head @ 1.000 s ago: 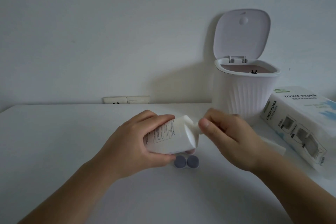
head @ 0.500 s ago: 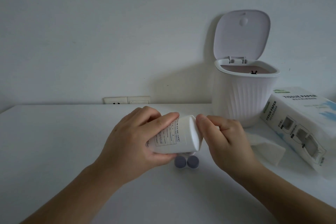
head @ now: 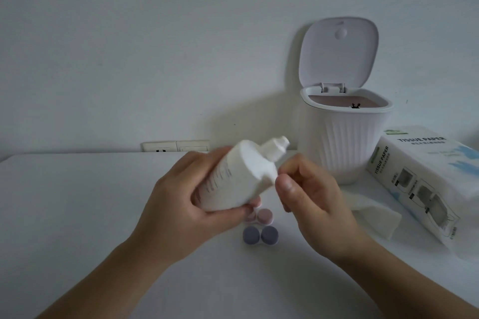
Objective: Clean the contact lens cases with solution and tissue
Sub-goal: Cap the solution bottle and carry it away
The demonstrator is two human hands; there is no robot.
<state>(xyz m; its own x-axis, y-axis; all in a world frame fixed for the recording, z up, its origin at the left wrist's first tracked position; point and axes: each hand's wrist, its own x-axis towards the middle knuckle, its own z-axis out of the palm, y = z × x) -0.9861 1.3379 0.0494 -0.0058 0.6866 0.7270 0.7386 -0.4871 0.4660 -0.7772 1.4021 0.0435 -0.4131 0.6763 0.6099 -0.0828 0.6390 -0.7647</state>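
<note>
Gripping the white solution bottle (head: 234,180) around its body, the left hand (head: 186,204) holds it tilted above the table (head: 77,215), its nozzle (head: 278,144) pointing toward 1 o'clock and showing no cap. The right hand (head: 316,202) sits just beside the bottle's shoulder at 3 o'clock, fingers curled inward with the thumb near the index finger; whether it pinches a small item cannot be told, as nothing shows between the fingers. Two contact lens cases lie on the table directly below the bottle, at 6 o'clock from it: a pink case (head: 263,216), partly hidden by the left hand's fingertips, and just beyond it toward the viewer a grey-purple case (head: 260,235), both twin-welled; the two lie close together. A folded white tissue (head: 373,217) lies flat at 3 o'clock from the cases, partly behind the right hand. At 1 o'clock from the bottle a ribbed white bin (head: 342,142) stands with its lid (head: 338,50) raised upright. A pack marked "TISSUE PAPER" (head: 425,179) rests at the bin's 4 o'clock, near the tissue. A wall socket (head: 176,146) sits at the table's far edge, at 11 o'clock from the bottle.
</note>
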